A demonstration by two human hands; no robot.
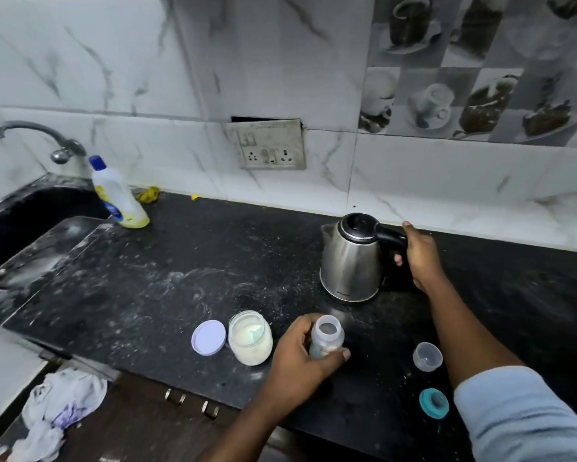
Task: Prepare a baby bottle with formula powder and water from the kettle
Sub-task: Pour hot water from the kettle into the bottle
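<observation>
Left hand [300, 356] grips the open bottle [326, 340] upright on the surface [180, 261]; right hand [420, 256] wraps the kettle [352, 258] handle. Best pour slowly, spout close over the mouth.

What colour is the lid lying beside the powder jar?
The lid is pale lilac, clearest in the head view.

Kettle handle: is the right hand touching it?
Touching. The head view shows the right hand gripping the kettle handle, its fingers curled round the black grip with no gap.
</observation>
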